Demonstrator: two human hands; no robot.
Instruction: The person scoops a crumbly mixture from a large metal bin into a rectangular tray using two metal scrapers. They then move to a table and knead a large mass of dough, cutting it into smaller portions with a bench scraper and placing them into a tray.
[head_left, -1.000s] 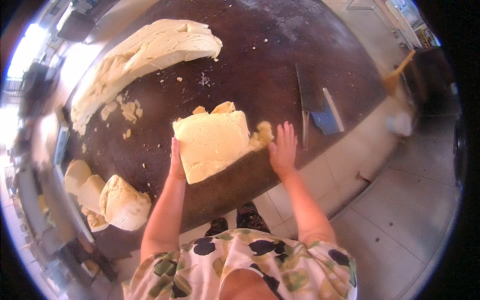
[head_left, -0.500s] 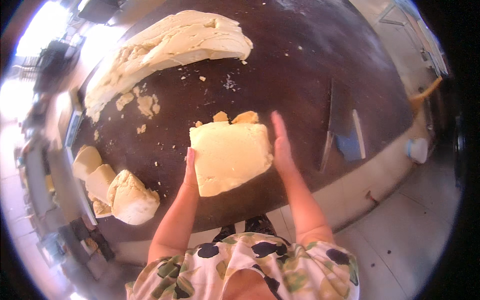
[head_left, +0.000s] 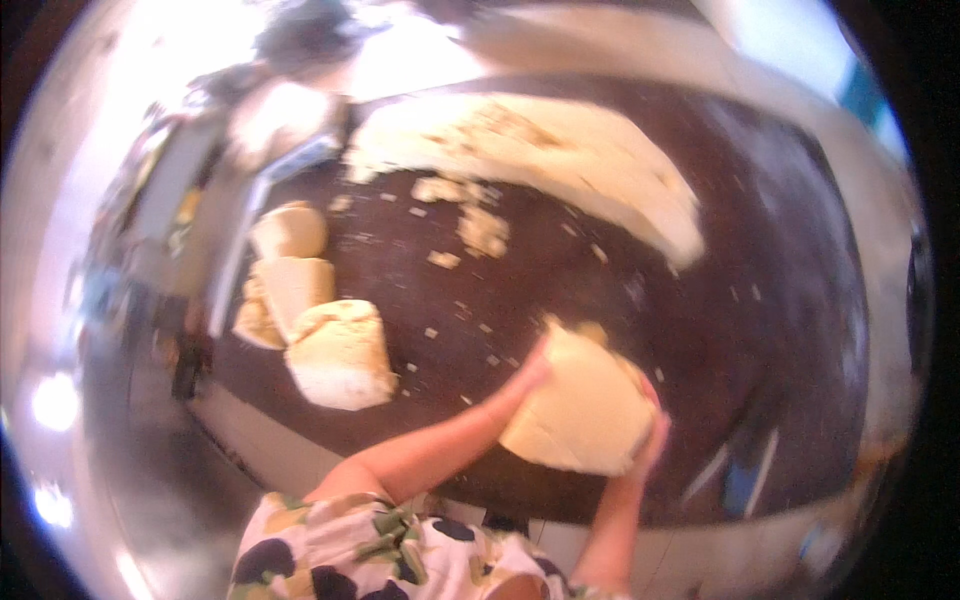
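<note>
A thick, pale yellow block of dough (head_left: 578,405) is held between my two hands near the front of the dark table. My left hand (head_left: 535,368) presses along its left side, fingers partly hidden by the block. On the right side, my right hand (head_left: 652,440) grips the edge with its fingers against the dough. Small pieces of dough (head_left: 592,332) show just behind the block. Motion blur makes it unclear whether the block is raised off the table.
A long slab of dough (head_left: 560,150) curves across the table's far side. Several cut dough chunks (head_left: 340,355) sit at the left edge, with crumbs (head_left: 483,230) scattered between. A blue scraper-like tool (head_left: 740,485) with pale strips lies at the right front.
My view has swung left, so the whole scene appears shifted right. My right hand, formerly apart from the block with fingers straight, is now against its side. The block looks tilted.
</note>
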